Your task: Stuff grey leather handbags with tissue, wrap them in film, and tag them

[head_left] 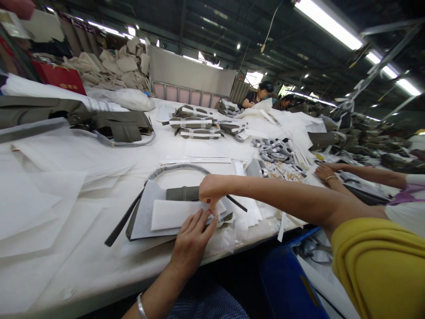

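Observation:
An olive-grey bag (182, 193) lies flat near the table's front edge, mostly covered by a white paper sheet (169, 214). Its wrapped handle (179, 168) arcs behind it, and a dark strap (122, 222) runs out to the left. My left hand (192, 241) rests on the sheet's right end with fingers stretched flat. My right hand (212, 190), on an arm with a yellow sleeve, curls down over the bag and pinches the paper's right edge just above my left fingertips.
The white-covered table (83, 261) holds loose paper sheets at left, more olive bags (121, 126) behind, wrapped bags (195, 124), and coiled straps (275, 150). Another person's hand (325, 173) rests at right. A blue bin (285, 283) stands below the edge. Other people sit far back.

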`<state>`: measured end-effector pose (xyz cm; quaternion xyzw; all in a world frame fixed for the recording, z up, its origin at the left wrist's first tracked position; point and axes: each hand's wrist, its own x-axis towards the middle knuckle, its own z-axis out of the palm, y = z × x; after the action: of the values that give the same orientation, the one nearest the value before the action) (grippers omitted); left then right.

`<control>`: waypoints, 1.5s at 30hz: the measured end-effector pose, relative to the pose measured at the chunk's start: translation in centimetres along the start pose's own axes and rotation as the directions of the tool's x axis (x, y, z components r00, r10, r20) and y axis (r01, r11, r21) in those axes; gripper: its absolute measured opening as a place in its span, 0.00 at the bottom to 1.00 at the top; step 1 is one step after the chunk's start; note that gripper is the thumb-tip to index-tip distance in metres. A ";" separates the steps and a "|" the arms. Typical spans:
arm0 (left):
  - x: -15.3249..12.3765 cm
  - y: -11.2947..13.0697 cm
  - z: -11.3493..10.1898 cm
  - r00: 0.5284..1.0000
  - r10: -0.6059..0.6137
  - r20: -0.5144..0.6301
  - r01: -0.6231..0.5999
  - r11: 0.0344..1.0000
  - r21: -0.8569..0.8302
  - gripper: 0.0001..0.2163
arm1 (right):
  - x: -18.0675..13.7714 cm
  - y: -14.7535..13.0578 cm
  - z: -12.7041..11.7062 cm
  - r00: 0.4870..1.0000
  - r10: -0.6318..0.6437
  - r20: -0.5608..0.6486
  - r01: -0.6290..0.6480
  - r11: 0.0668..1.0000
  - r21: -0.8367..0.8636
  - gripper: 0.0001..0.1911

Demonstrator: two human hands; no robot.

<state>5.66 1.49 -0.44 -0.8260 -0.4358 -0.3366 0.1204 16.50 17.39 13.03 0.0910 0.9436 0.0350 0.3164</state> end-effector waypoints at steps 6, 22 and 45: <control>0.1 0.1 0.0 1.000 -0.013 0.023 0.013 1.000 -0.003 0.22 | 1.1 1.6 0.1 1.000 -0.006 0.007 0.006 1.000 0.026 0.14; 0.0 0.4 0.3 0.999 -0.041 -0.012 0.041 0.999 0.000 0.23 | -0.6 5.2 4.5 0.794 0.518 -0.319 -0.339 0.813 0.474 0.13; 0.5 0.8 -0.8 1.000 -0.009 -0.007 0.009 1.000 0.027 0.20 | -4.1 -2.4 9.9 0.717 0.506 -0.479 -0.036 0.713 0.700 0.49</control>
<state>6.15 0.95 0.59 -0.8211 -0.4436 -0.3342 0.1315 25.30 14.28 7.28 0.3241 0.9174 -0.2141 -0.0867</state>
